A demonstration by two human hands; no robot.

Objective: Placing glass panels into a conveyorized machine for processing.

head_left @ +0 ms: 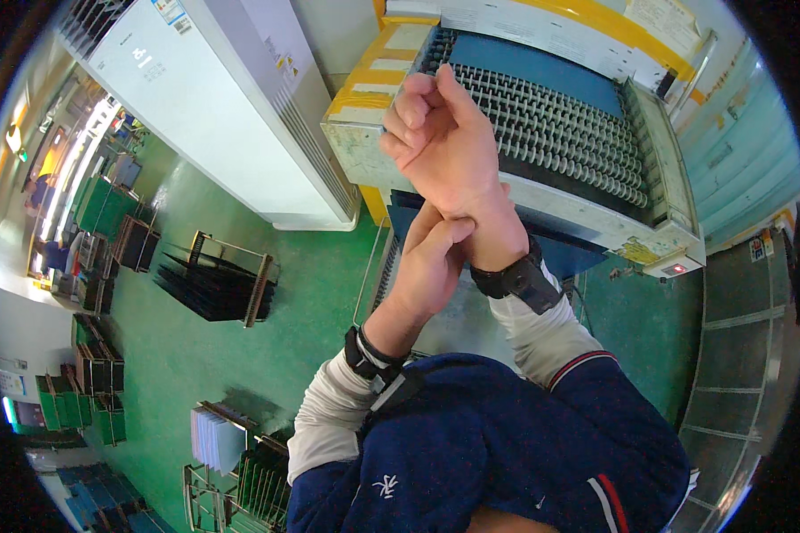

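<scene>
My left hand (428,266) is closed round my right wrist (489,222), its thumb lying across the inner side. Above it my right hand (444,147) is raised with the palm showing, the fingers loosely curled, the thumb apart and nothing in it. Black straps with small dark devices sit on both forearms, one by my left wrist (373,360) and one by my right wrist (517,277). Right behind my right hand is a roller conveyor (551,133) with rows of pale discs. A blue panel (542,67) lies at its far side.
A tall white cabinet unit (213,107) stands at the upper left. Racks on the green floor hold dark boards (206,289) and pale sheets (218,440). Yellow tape (378,71) edges the conveyor. A grey panelled surface (729,382) runs along the right.
</scene>
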